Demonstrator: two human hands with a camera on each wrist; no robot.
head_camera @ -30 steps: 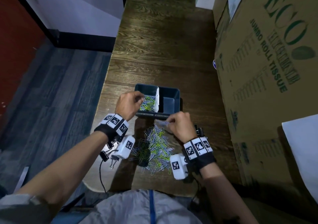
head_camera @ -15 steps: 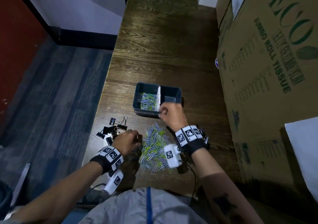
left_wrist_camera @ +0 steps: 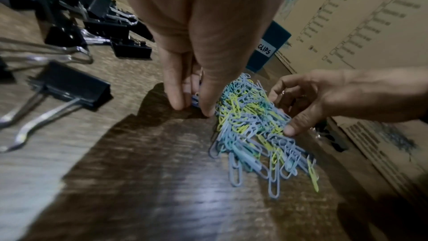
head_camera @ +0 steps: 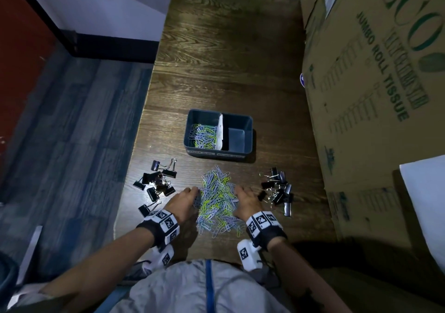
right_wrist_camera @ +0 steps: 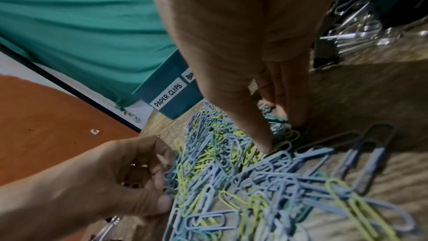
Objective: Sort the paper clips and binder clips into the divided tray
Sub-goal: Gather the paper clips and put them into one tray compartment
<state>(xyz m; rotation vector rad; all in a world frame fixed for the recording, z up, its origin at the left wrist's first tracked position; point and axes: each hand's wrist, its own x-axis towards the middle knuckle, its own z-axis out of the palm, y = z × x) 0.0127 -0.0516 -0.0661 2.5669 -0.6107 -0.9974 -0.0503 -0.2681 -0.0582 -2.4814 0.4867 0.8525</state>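
Observation:
A heap of blue and yellow-green paper clips (head_camera: 216,202) lies on the wooden table near its front edge. My left hand (head_camera: 195,193) digs into the heap's left side, and its fingertips (left_wrist_camera: 176,105) pinch a few clips against the table. My right hand (head_camera: 237,192) claws the heap's right side, thumb and fingers (right_wrist_camera: 266,146) curled among the clips. The dark blue divided tray (head_camera: 240,120) stands beyond the heap: paper clips (head_camera: 203,134) fill its left compartment and its right one holds nothing. Black binder clips lie in a left cluster (head_camera: 156,185) and a right cluster (head_camera: 277,190).
A large cardboard box (head_camera: 373,96) walls off the table's right side, close to the right binder clips. The table's left edge (head_camera: 134,168) drops to the floor just past the left binder clips. Bare wood stretches beyond the tray.
The left hand came back from the tray's left compartment to the heap. The right hand then drew back from the tray's front rim to the heap's right side.

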